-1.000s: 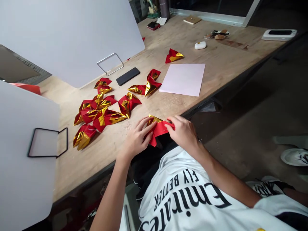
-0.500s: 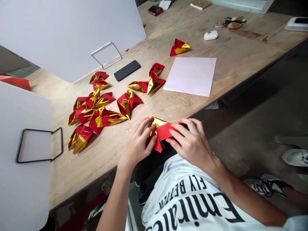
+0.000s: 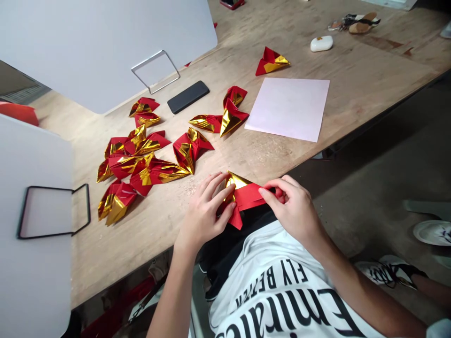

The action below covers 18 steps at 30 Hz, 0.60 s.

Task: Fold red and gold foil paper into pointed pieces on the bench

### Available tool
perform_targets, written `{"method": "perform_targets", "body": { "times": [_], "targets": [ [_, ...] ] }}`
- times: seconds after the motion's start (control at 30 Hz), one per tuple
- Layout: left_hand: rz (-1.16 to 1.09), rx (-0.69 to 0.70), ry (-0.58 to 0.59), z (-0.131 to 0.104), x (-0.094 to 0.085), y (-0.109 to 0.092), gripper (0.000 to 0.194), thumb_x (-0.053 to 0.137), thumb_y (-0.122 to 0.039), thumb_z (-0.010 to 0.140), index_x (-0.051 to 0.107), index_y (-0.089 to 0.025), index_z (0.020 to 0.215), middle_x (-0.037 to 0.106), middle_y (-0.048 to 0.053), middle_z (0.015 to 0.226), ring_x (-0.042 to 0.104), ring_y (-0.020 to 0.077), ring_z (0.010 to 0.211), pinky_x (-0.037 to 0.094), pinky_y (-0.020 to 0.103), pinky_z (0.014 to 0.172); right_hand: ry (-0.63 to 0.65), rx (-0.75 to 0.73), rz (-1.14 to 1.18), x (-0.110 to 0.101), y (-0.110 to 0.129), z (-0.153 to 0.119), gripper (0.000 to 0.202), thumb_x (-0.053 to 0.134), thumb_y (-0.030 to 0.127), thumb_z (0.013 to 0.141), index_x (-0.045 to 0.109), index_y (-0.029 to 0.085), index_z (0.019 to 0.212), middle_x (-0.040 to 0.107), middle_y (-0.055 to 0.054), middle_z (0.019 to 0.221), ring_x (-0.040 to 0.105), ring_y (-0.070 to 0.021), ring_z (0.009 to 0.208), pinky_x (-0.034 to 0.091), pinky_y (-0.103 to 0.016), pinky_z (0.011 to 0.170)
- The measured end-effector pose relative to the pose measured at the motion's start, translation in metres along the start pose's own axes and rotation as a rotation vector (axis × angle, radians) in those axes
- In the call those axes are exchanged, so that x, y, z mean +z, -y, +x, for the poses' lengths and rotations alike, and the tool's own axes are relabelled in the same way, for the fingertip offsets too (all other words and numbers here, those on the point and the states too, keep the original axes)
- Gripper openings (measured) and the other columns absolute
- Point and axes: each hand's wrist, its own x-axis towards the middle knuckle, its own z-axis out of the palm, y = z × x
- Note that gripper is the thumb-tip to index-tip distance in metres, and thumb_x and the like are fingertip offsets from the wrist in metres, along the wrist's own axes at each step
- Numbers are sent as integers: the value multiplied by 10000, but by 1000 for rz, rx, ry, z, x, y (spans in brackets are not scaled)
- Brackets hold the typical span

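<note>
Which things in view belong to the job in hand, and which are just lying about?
In the job:
Red-and-gold paper, held by left grip and right grip
Folded pieces, probably, given matching colours

Likely just lying about:
Dark phone-like slab
Small white case
Clutter with keys, apparently
Pale sheet, untouched; role unclear

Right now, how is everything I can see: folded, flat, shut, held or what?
Red and gold paper: partly folded, held in both hands
Left hand: fingers bent over the paper
Right hand: pinching the paper's end
Folded pieces: folded, lying loose
Pale sheet: unfolded, flat
Black phone: flat, dark
White case: looks shut
</note>
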Motion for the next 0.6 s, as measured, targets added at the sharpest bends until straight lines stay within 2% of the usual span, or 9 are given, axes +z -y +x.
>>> {"method": "perform_targets", "body": {
  "times": [0.13, 0.27, 0.33, 0.47, 0.53, 0.6],
  "targets": [
    [0, -16, 6, -1, 0, 0, 395, 592, -227, 981, 590, -189, 1375, 542, 146, 1521, 452, 308, 1449, 449, 540, 1173, 20, -36, -138, -3, 1, 0, 137, 688, 321, 920, 712, 190, 888, 669, -52, 904, 649, -210, 802, 489, -340, 779],
    [27, -15, 6, 0, 1, 0, 403, 591, -233, 982, 587, -192, 1383, 555, 135, 1516, 460, 315, 1427, 451, 551, 1164, 30, -15, -147, -1, 1, -4, 91, 684, 293, 940, 688, 202, 928, 745, -26, 849, 673, -201, 722, 481, -316, 710],
    [37, -9, 6, 0, 2, 0, 407, 592, -237, 984, 586, -190, 1387, 555, 136, 1515, 467, 317, 1411, 445, 558, 1164, -12, -91, -136, 1, 3, -5, 57, 666, 239, 949, 686, 195, 920, 741, -27, 838, 673, -186, 708, 474, -293, 683],
    [43, -6, 0, 0, 3, 0, 424, 592, -251, 986, 572, -193, 1405, 565, 141, 1495, 473, 314, 1394, 443, 558, 1162, -72, -301, -197, 1, 13, 0, 151, 587, 200, 994, 707, 172, 907, 736, -63, 853, 693, -197, 787, 475, -295, 747],
    [57, -4, 9, 0, 3, -1, 463, 582, -253, 990, 541, -204, 1449, 557, 145, 1495, 473, 315, 1389, 444, 559, 1159, -6, -258, -240, 0, 18, 8, 131, 614, 227, 983, 727, 178, 938, 760, -74, 896, 709, -207, 813, 469, -296, 737],
    [83, 1, 26, 0, 2, -1, 489, 563, -255, 998, 517, -219, 1483, 533, 151, 1511, 470, 322, 1384, 438, 575, 1156, 142, -143, -265, -3, 22, 22, 109, 670, 272, 947, 745, 203, 988, 776, -60, 901, 713, -206, 792, 461, -290, 702]
  ]
}}
